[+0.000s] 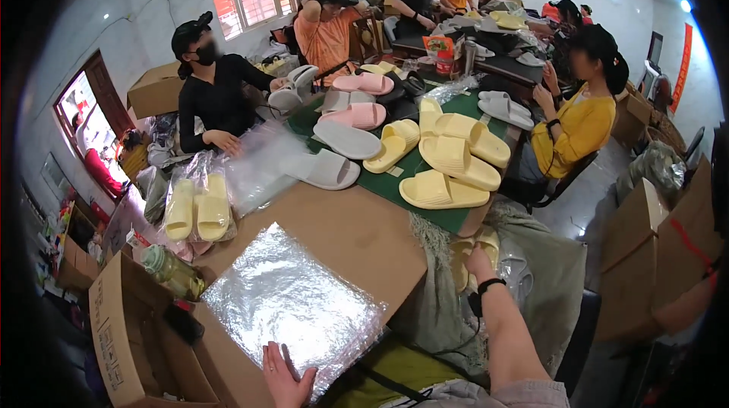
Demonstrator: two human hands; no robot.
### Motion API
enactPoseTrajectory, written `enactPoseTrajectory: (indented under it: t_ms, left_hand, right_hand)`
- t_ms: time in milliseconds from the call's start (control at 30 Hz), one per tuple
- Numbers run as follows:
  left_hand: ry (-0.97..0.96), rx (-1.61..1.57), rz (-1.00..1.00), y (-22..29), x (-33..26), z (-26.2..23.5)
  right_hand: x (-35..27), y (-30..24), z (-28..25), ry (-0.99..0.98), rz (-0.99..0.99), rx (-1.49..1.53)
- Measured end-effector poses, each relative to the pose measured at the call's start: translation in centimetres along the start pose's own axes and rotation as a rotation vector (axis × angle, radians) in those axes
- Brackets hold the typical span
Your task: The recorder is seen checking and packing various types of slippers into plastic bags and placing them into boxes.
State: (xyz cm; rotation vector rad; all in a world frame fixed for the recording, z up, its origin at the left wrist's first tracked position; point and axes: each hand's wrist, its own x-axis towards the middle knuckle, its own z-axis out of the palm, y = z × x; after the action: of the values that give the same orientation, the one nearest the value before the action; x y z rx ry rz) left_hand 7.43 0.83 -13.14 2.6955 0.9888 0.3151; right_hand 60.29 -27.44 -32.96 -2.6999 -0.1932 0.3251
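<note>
My left hand [287, 379] lies with its fingers spread at the near edge of a stack of shiny clear plastic bags [292, 305] on the brown tabletop. Off the table's right side, my right hand [478, 264], with a dark band on the wrist, reaches down to a pair of yellow slippers [460, 260] in an open grey-green woven sack [440, 309]. Its fingers are closed on the slippers, though the fingertips are partly hidden. Grey slippers [519, 275] in clear plastic show beside them in the sack.
Yellow slippers [448, 191] are heaped on the green mat [387, 188], with grey and pink ones behind. A bagged yellow pair [213, 207] lies left. An open cardboard box [125, 332] and a bottle [173, 271] stand near left. Co-workers sit around; larger cartons [638, 248] stand right.
</note>
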Motion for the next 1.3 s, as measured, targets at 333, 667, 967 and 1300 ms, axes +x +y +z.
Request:
enactPoseTrajectory:
  t_ms: [333,667,967,1300]
  left_hand:
    - [0.021,0.000,0.022,-1.2,-0.6,0.4]
    - [0.057,-0.021,0.034,-1.8,-0.7,1.2]
    - [0.064,-0.022,0.047,-1.3,-0.8,0.6]
    - [0.080,-0.058,0.024,-2.6,-0.2,1.7]
  right_hand:
    - [-1.4,-6.2,-9.6,0.610,-0.154,0.611]
    - [4.2,-19.2,-16.8,0.480,-0.301,0.026]
    - [-8.6,-28.7,-9.4,0.307,-0.800,0.430]
    - [-20.2,-32.1,-3.9,-0.112,-1.231,0.249]
